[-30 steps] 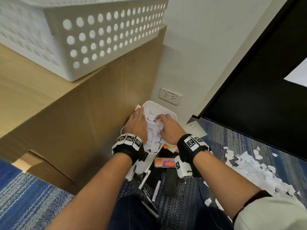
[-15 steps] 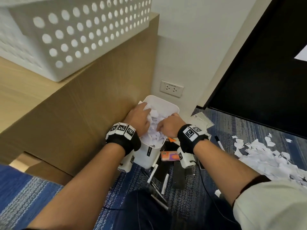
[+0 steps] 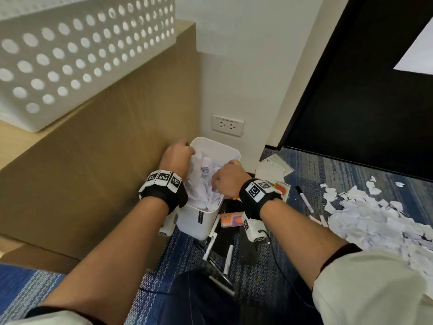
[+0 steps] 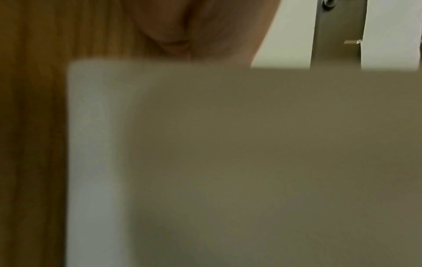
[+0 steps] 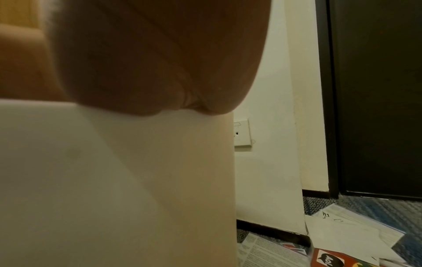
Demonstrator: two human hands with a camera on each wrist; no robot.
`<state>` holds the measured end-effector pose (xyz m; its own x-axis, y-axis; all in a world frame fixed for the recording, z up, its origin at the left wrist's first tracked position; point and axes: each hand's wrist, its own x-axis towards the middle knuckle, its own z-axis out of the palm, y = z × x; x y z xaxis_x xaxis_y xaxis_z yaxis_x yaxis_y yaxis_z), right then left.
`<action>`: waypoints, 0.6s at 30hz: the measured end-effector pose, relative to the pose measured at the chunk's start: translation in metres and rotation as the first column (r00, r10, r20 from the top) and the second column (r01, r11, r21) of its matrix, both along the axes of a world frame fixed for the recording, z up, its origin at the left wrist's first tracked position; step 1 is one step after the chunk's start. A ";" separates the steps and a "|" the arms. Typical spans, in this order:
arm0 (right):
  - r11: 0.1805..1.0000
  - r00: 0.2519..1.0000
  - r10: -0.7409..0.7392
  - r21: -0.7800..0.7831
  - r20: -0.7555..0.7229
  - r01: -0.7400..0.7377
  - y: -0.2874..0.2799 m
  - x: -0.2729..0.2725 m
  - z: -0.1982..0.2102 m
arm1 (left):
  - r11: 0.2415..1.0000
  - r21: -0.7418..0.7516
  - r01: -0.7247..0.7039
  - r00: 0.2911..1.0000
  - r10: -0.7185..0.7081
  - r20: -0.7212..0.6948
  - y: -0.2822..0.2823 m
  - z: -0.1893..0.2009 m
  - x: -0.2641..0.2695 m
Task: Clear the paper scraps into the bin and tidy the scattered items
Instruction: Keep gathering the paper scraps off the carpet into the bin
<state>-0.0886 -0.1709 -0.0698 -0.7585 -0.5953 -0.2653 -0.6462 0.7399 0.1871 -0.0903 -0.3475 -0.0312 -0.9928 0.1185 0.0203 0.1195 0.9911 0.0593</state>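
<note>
A small white bin (image 3: 199,221) stands on the blue carpet in the corner, heaped with white paper scraps (image 3: 201,186). Both hands reach into it from above. My left hand (image 3: 175,158) is at the bin's left rim, its fingers dipping into the scraps with the tips hidden. My right hand (image 3: 228,179) is bent at the knuckles, fingers curled into the scraps at the right side. A large pile of scraps (image 3: 375,221) lies on the floor to the right. Both wrist views show only a palm (image 5: 160,63) above the blurred bin wall (image 4: 251,162).
Markers (image 3: 303,200) (image 3: 212,242), an orange card (image 3: 230,219) and loose paper sheets (image 3: 271,167) lie around the bin. A wooden cabinet (image 3: 93,160) carrying a perforated white basket (image 3: 82,55) rises on the left. A wall outlet (image 3: 227,125) and a dark door (image 3: 363,90) are behind.
Both hands went from lying flat on the scraps to curling their fingers down into them. The head view has shifted right.
</note>
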 end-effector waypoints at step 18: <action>0.754 0.943 -0.154 -0.582 0.294 0.305 0.030 0.018 0.038 | 0.994 -0.030 -0.103 0.954 0.107 0.280 0.030 0.020 0.029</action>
